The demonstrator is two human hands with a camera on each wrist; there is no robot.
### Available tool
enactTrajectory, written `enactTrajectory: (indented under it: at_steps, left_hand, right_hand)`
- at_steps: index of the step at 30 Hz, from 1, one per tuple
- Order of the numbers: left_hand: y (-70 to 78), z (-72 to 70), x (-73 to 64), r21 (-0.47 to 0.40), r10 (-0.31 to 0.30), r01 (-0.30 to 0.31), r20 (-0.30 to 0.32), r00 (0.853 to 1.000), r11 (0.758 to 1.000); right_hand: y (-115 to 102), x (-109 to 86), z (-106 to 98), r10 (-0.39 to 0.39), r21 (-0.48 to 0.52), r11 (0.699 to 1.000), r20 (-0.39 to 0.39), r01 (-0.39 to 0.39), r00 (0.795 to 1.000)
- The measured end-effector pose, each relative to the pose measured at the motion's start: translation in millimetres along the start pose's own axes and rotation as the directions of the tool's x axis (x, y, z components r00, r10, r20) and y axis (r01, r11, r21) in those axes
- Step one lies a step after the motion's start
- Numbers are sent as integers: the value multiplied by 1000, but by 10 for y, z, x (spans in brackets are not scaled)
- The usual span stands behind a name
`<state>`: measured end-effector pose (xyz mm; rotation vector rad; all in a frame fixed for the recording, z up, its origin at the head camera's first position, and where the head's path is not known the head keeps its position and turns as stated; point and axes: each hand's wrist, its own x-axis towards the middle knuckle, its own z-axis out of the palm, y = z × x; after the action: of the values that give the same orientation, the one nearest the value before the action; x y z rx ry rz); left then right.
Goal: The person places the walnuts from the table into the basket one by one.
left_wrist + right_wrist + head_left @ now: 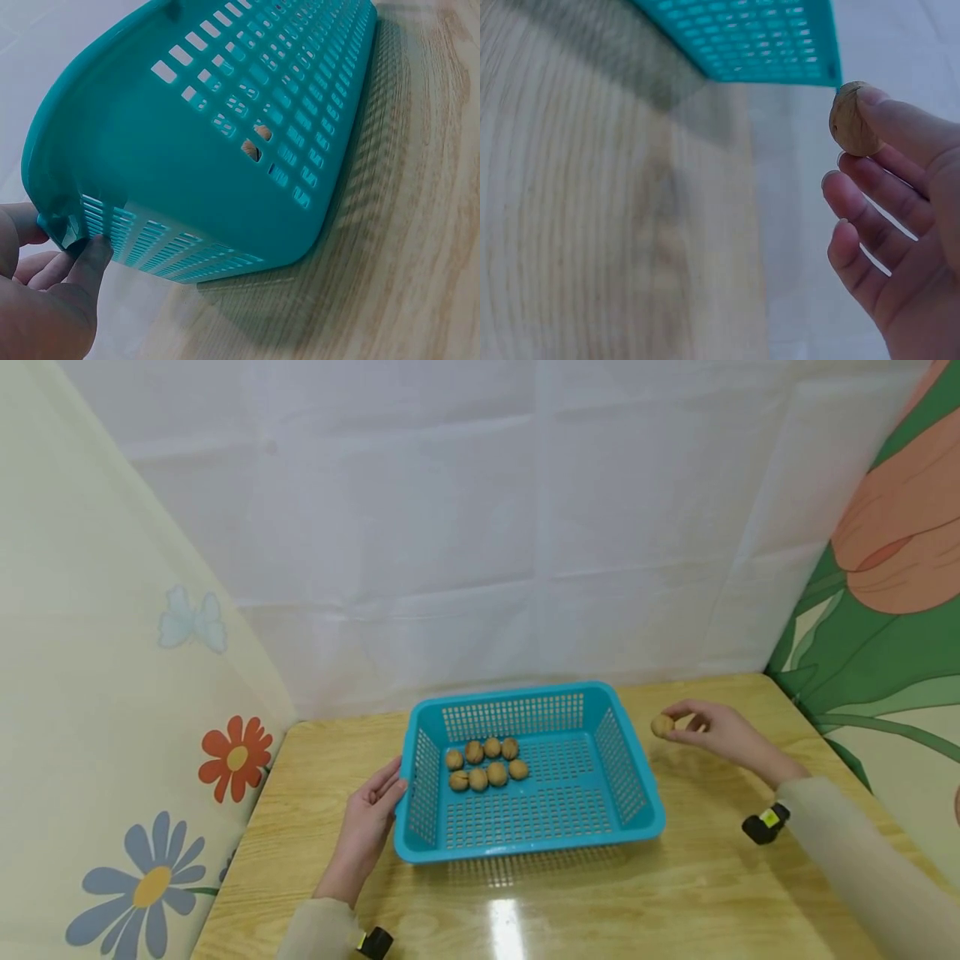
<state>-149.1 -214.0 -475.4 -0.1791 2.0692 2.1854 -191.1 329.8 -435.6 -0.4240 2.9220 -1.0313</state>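
Note:
A blue plastic basket (pixel 529 848) with slotted walls stands on the wooden table. Inside, toward its left, several walnuts (pixel 497 774) lie in two rows. My left hand (pixel 369 814) grips the basket's left rim; in the left wrist view its fingers (pixel 91 262) curl under the rim against the slotted wall. Off the basket's right side, my right hand (pixel 716 731) pinches a single walnut (pixel 662 726) between thumb and fingertips, held above the table. The right wrist view shows this walnut (pixel 853 120) under the thumb, with the other fingers loosely bent below.
The wooden table (pixel 585 910) reaches back to a white cloth wall (pixel 450 527). Printed flower panels flank it, one at left (pixel 112 693) and one at right (pixel 900 677). Each wrist wears a small black camera, such as the right one (pixel 765 824).

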Motion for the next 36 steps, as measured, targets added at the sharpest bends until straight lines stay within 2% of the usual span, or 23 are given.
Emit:
enactTrajectory:
  at_steps: [5,13,20,25,30,36]
  left_hand:
    - [0,0,6,-7,-1,1,0,1000,1000]
    - [-25,-18,17,0,7,-7,-14,1000,1000]
    - [-39,-33,38,9,-7,8,-22,1000,1000]
    - [-30,-31,40,26,-9,10,-13,1000,1000]
    - [-29,-19,43,22,-6,7,-23,1000,1000]
    - [-20,-5,24,30,-3,4,-29,1000,1000]
  right_hand:
    - [-187,59,-56,0,27,1000,10,0,1000]
    - [-484,257,-11,-58,44,998,59,55,997]
    - [-718,483,150,-149,57,988,102,144,984]
    - [-909,659,278,-187,58,982,143,180,972]
    - [-1057,835,434,-218,54,976,178,212,960]
    - [-1169,972,634,-221,50,975,218,215,951]
